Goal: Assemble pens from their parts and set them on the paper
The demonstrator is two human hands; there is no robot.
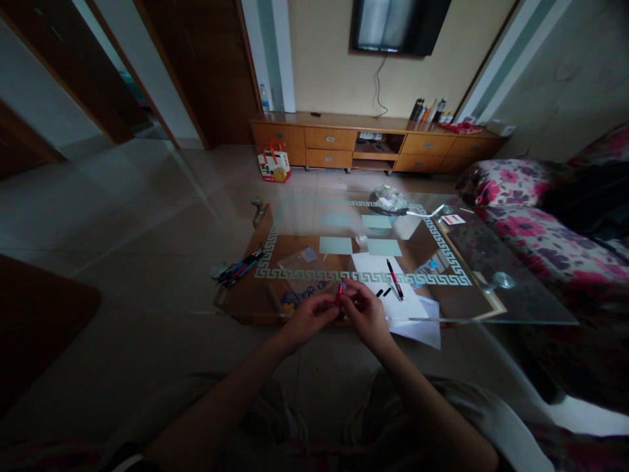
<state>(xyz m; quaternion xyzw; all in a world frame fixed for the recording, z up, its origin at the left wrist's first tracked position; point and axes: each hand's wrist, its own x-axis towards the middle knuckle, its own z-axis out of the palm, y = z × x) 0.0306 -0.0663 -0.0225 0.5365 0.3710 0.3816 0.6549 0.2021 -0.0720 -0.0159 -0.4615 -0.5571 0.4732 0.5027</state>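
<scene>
Red pen [339, 294]: pinched upright between both hands over the desk's near edge, gripped at each end as if for twisting.
Left hand [310, 316]: fingers closed on the pen's lower part.
Right hand [366, 313]: fingertips closed around its upper part.
Desk [491, 308]: glass top.
White paper [393, 295]: at the near edge, carrying a second pen [394, 278] and small black pieces [383, 292].
Pen bundle [240, 267]: at the left edge.

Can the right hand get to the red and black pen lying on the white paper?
Probably yes: the right hand is beside the white paper, and nothing stands before the pen, though both hands now hold a small red pen.
</scene>
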